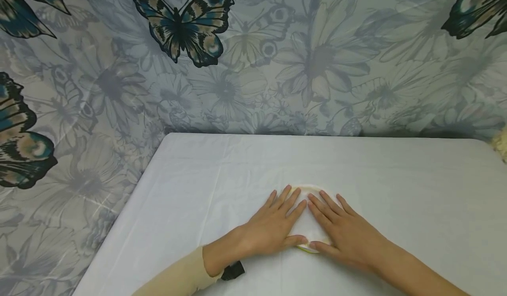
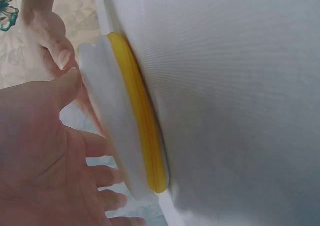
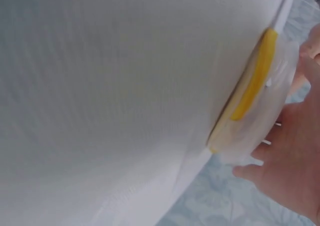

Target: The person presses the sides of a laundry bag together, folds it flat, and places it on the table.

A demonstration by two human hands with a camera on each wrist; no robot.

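Between both hands on the white-covered table lies a round, shallow whitish container, with a yellow strip curving along its low side. My left hand rests over its left part, fingers straight and spread. From the other side, my right hand lies over the right part with its fingers extended, and the two thumb tips come close together at the near rim. In the right wrist view, the container's translucent side shows below the palm. Much of its top is hidden under the hands.
The white tablecloth spreads out around the container, and the table's far edge runs along a butterfly-and-flower patterned cloth. A small black object shows under the left wrist. Something pale yellow pokes in at the right edge.
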